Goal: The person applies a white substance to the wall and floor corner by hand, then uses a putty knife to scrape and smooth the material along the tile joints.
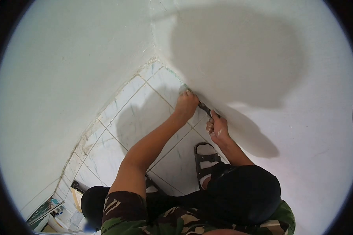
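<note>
Near the room's corner, my left hand (187, 104) is closed around the front part of a dark-handled scraper (203, 106). The tool's pale blade (183, 88) rests where the tiled floor meets the right wall. Lower and to the right, my right hand (217, 127) grips the rear end of the same handle, its thumb along the top. Whitish smears show on this hand. A rough greenish-white strip (171, 73) runs along the wall's foot ahead of the blade.
White walls (239, 51) rise on both sides of the marbled floor tiles (139, 113). My sandalled foot (204, 158) and knees are close below the hands. At the lower left lie a dark-ended tool (77, 187) and an open box (47, 213) with small items.
</note>
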`<state>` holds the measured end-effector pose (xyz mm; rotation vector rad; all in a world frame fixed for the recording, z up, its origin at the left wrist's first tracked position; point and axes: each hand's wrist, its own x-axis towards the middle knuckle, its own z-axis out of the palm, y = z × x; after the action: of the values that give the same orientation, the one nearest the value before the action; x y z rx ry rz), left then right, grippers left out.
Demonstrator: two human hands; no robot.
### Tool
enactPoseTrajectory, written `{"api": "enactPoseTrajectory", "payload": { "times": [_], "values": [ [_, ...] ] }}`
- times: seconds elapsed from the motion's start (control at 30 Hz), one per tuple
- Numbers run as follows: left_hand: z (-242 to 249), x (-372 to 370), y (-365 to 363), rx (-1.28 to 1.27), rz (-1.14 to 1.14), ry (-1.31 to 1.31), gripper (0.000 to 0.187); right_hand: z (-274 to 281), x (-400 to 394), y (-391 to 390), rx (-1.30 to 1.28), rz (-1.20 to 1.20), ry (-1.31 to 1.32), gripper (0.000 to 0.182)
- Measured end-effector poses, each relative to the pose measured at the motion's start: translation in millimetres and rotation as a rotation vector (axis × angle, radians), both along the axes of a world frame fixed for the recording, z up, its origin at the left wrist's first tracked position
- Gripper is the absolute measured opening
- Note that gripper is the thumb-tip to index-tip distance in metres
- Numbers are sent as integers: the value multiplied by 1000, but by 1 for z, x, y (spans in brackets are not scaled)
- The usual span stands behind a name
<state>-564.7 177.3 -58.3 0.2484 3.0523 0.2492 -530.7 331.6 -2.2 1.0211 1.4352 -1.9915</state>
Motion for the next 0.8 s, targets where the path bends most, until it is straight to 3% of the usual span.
{"api": "enactPoseTrajectory", "payload": {
  "times": [0.13, 0.23, 0.3, 0.4, 0.47, 0.5, 0.63, 0.7, 0.8],
  "values": [
    [6, -8, -12, 36, -22, -99, 16, 0, 2, -11, -49, -5, 65, 34],
    [-9, -2, -6, 171, 29, -14, 17, 3, 7, -8, -44, -16, 62, 35],
    [-12, 0, 8, 14, -18, -20, 17, 4, 2, -1, -37, -13, 53, 36],
    [-20, -8, -2, -2, 36, -52, 16, -11, 4, -5, 43, -13, 20, 34],
    [-21, -20, -39, 41, 45, -15, 16, -38, -6, -27, -209, 67, 20, 33],
    [-18, -23, -51, 87, 54, 25, 15, -34, -10, -29, -210, 69, 20, 33],
    [-1, -13, -42, 156, 8, -30, 15, 2, -3, -37, -52, 39, 81, 32],
    [-6, 1, -23, 75, -24, -69, 15, 11, 7, -26, 2, 24, 84, 32],
    [-8, 7, -16, 98, -83, 24, 15, 9, 13, -16, -2, -36, -57, 31]
  ]
}}
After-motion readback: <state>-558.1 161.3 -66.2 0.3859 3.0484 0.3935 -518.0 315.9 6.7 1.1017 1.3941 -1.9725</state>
